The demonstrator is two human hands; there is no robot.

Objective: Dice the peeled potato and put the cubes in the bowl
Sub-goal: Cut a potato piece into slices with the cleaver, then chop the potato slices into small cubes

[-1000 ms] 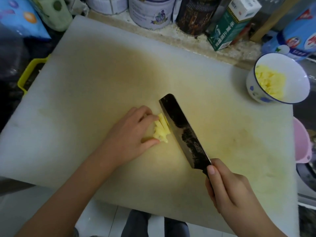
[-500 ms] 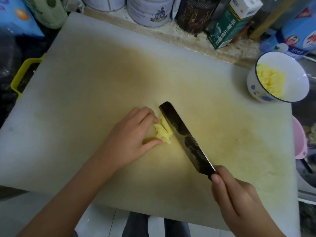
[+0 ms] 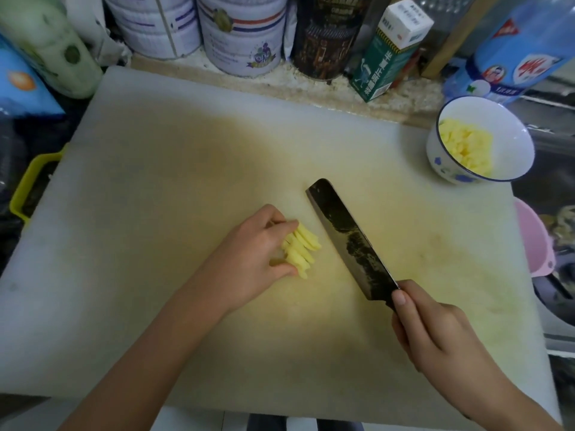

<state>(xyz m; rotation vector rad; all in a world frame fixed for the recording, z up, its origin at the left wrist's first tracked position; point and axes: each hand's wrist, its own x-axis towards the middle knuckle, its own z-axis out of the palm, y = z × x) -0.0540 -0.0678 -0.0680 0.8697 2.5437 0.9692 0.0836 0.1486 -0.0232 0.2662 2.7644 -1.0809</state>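
A small stack of yellow potato strips (image 3: 301, 247) lies near the middle of the white cutting board (image 3: 161, 188). My left hand (image 3: 249, 256) pinches the strips between curled fingers and thumb. My right hand (image 3: 435, 334) grips the handle of a dark cleaver (image 3: 348, 237), whose blade stands a short way right of the strips, apart from them. At the board's far right corner a white bowl (image 3: 504, 141) with blue flowers holds yellow potato cubes (image 3: 466, 144).
Tins (image 3: 239, 35), a green carton (image 3: 392, 48) and a blue bag (image 3: 516, 57) line the counter behind the board. A pink container (image 3: 535, 244) sits off the right edge, a yellow-handled thing (image 3: 31, 178) off the left.
The cleaver has drawn away to the right of the strips. My left hand still holds the stack, now fanned out more.
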